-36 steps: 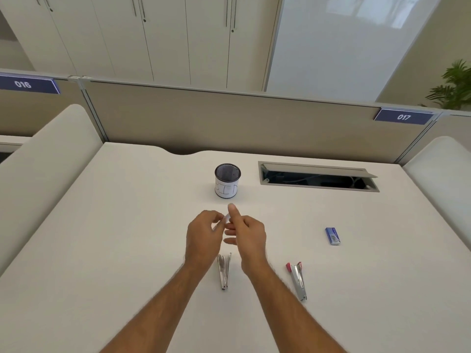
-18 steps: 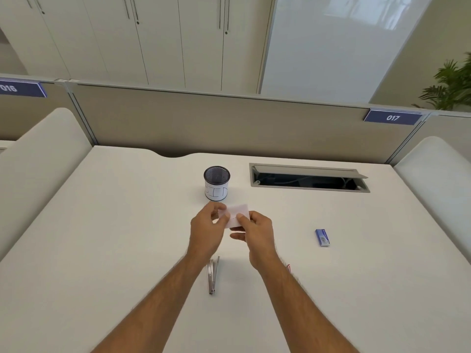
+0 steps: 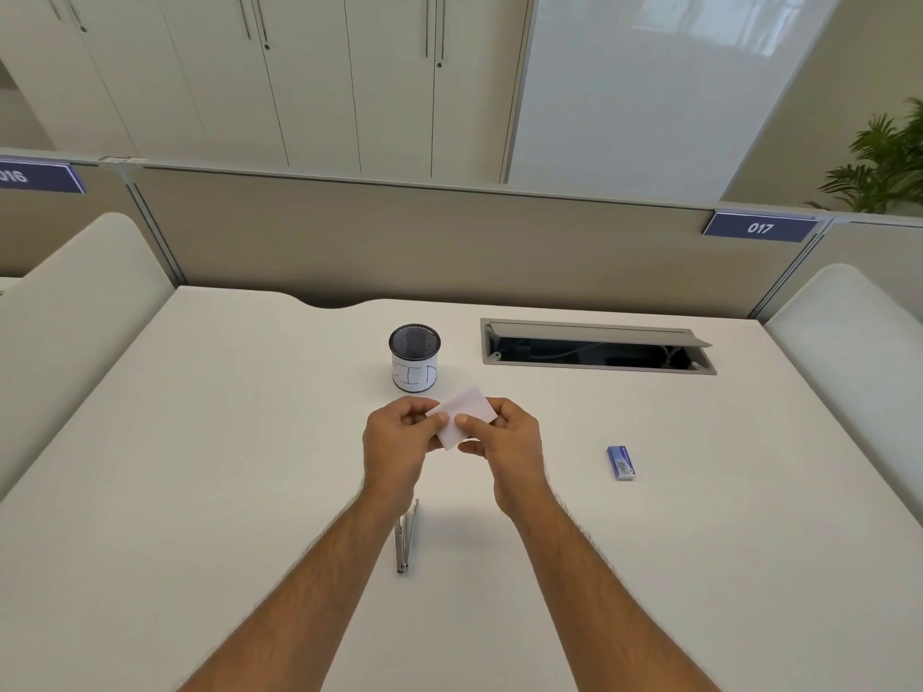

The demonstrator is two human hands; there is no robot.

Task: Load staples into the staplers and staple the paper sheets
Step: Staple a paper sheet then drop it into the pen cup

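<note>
Two hands meet at frame centre: left hand (image 3: 399, 442) and right hand (image 3: 504, 437) each pinch an edge of the small paper sheet (image 3: 464, 414), held above the table (image 3: 200, 442), probably to square it for stapling. Stapler (image 3: 404, 536) lies below the left wrist; staple box (image 3: 621, 462) right of centre, untouched
</note>
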